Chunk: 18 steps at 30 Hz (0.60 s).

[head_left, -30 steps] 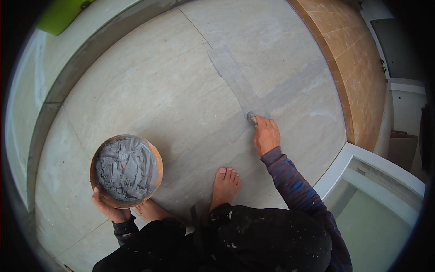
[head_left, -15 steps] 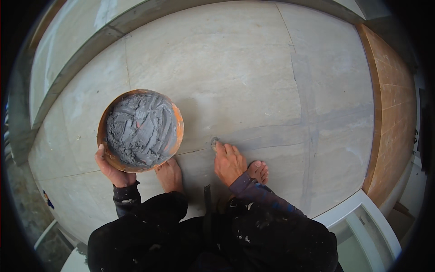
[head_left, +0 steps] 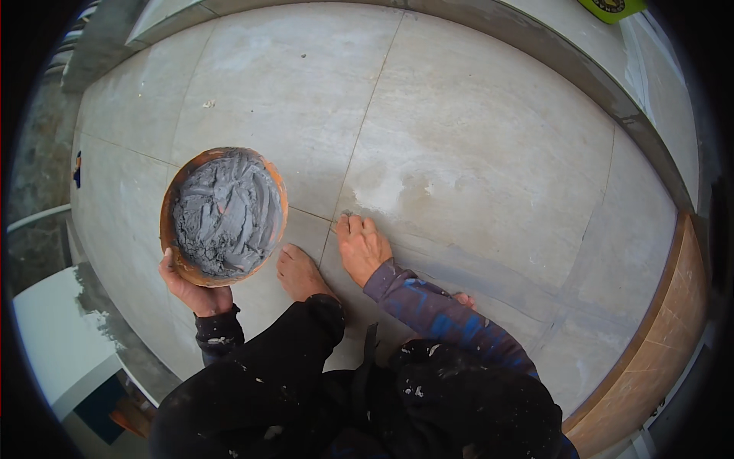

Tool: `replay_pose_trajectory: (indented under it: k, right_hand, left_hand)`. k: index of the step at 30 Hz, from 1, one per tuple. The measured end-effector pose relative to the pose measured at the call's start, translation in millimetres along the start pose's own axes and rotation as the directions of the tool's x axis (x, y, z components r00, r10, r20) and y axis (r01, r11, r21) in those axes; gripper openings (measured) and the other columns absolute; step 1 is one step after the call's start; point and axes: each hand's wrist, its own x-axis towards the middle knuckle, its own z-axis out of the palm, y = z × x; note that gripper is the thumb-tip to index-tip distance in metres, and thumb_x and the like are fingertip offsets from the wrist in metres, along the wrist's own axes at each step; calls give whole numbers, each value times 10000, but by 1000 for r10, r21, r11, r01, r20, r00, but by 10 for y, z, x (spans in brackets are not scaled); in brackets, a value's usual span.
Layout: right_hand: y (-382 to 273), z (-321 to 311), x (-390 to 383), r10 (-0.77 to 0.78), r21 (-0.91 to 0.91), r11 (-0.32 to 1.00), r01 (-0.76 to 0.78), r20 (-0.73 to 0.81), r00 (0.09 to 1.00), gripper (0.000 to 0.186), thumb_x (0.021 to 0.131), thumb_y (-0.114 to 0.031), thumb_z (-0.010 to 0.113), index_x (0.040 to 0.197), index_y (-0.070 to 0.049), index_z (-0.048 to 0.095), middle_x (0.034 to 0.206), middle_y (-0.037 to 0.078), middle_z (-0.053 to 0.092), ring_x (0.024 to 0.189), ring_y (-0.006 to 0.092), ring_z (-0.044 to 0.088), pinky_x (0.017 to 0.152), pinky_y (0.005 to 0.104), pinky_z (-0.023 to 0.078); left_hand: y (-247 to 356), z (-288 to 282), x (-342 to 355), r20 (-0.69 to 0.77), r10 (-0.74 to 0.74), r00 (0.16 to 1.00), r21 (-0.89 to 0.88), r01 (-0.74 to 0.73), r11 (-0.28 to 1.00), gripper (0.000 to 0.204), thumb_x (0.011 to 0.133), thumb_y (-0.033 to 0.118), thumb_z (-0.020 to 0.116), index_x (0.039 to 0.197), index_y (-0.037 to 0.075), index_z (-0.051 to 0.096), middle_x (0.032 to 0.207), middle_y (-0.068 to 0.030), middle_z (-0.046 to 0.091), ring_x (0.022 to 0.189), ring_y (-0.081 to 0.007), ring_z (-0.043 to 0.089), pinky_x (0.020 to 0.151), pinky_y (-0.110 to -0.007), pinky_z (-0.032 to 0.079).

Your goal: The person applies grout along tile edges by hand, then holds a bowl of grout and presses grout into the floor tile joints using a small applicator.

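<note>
My left hand is closed on the lower left rim of an orange round bowl and holds it above the tiled floor. Thick grey paste, stirred into ridges, fills the bowl. My right hand is down at the floor tiles, its fingers curled together close to where thin joints meet. Whatever those fingers hold is hidden beneath them. A wet grey smear lies just beyond the fingertips, and a band of grey paste film runs along the joint to the right.
My left bare foot stands between the bowl and my right hand; the other foot shows partly behind my sleeve. A raised edge curves along the far side. Brown tiles border the right. A white panel stands at lower left.
The view has turned and shifted left along the floor. My right hand has moved left along the joint, and the grey bit at its fingertips no longer shows. The bowl stays in my left hand.
</note>
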Motion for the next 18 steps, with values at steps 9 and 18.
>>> replay_pose_trajectory:
  k: [9, 18]
  right_hand:
    - [729, -355, -542, -430, -143, 888, 437, 74, 900, 346, 878, -176, 620, 1191, -48, 696, 1121, 29, 610, 1114, 211, 561, 856, 360, 438]
    - [578, -225, 674, -598, 81, 801, 593, 70, 799, 265, 884, -149, 642, 1131, -182, 730, 1101, -44, 681, 1131, 160, 582, 879, 331, 437]
  left_hand:
    - [10, -47, 117, -19, 20, 1000, -6, -20, 1000, 508, 1010, 403, 513, 1349, 33, 591, 1344, -88, 657, 1229, -259, 616, 1084, -424, 454]
    - [-65, -108, 245, -85, -1, 996, 39, 5, 999, 491, 1014, 390, 517, 1331, 23, 596, 1324, -88, 663, 1219, -253, 618, 1075, -418, 456]
